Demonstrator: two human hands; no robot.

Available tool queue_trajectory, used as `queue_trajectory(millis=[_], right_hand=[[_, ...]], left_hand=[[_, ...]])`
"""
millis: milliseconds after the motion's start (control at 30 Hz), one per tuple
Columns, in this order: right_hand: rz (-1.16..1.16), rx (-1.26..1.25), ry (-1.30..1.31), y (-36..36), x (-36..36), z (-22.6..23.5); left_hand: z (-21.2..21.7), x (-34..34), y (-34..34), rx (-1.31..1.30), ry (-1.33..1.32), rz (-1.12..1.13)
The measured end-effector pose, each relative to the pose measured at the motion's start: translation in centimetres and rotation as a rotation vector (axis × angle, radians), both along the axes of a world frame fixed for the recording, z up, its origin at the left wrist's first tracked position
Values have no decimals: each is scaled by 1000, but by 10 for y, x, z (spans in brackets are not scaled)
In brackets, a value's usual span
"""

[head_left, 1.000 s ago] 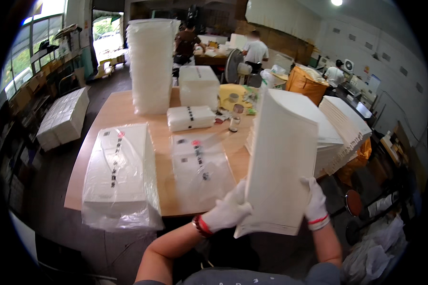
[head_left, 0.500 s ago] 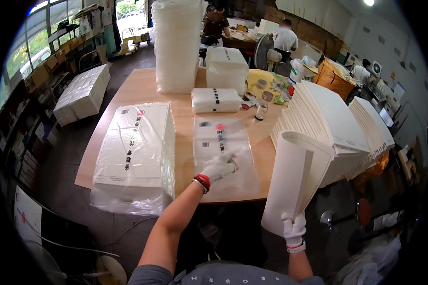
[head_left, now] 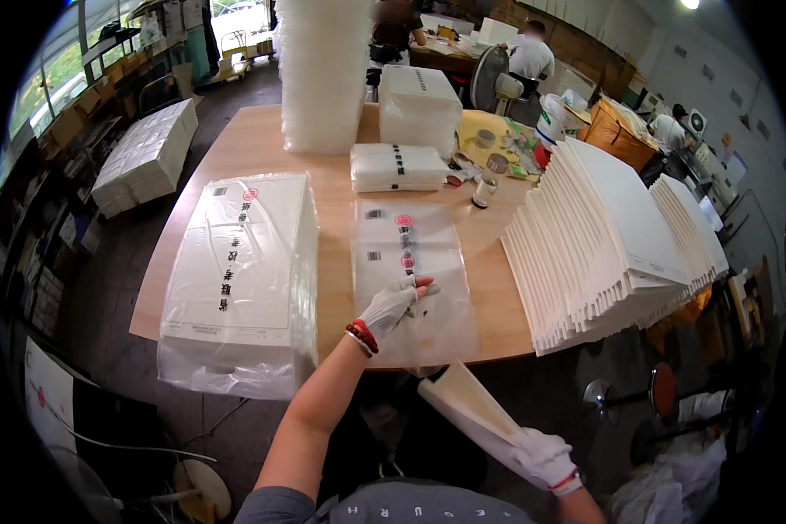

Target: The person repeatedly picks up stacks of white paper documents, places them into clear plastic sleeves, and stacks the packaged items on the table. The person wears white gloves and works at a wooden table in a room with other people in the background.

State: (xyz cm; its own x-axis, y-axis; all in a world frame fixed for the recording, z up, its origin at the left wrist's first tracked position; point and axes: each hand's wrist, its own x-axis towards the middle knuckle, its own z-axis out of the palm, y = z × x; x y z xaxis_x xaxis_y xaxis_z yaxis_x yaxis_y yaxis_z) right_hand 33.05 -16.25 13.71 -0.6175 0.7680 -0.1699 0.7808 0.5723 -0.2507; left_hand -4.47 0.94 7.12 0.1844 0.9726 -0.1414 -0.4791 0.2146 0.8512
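A flat, clear plastic bag (head_left: pixel 445 327) with dark print and red round stamps lies before me, its near end at the table edge. On its upper face rests my left hand (head_left: pixel 393 306), in a white glove with bare fingertips; the fingers are drawn together in a pinch on the film. Low on the right, my gloved right hand (head_left: pixel 546 456) is closed round a curled sheaf of white paper (head_left: pixel 467 415), off the table. The sheaf's far end sits just short of the bag's near end. How many sheets it has cannot be seen.
A wrapped paper stack (head_left: pixel 244 262) stands left, fanned white paper stacks (head_left: pixel 598 236) right. Behind are a tall pile of plastic packs (head_left: pixel 323 79), folded bags (head_left: pixel 397 168), a white bundle (head_left: pixel 419 105) and tape rolls (head_left: pixel 496 164). Stools (head_left: pixel 662 390) stand at right; people work farther back.
My right hand has swung the paper sheaf down and left from beside the fanned stack toward the bag's near end. It is curled tighter. My left hand stays on the bag, shifted slightly.
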Motion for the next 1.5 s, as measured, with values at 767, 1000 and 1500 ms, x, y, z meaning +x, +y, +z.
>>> queue_trajectory(millis=[767,1000,1500], right_hand=[[-689,30,319,99,-113,-83],[-552,147,132,169,-111,-162],[-205,-411,17,-14,-70,-85]], left_hand=[[-6,108,-95,349,1037,-43],[-93,35,-86,609,1632,532],[-47,28,-295,-88,1191,298]])
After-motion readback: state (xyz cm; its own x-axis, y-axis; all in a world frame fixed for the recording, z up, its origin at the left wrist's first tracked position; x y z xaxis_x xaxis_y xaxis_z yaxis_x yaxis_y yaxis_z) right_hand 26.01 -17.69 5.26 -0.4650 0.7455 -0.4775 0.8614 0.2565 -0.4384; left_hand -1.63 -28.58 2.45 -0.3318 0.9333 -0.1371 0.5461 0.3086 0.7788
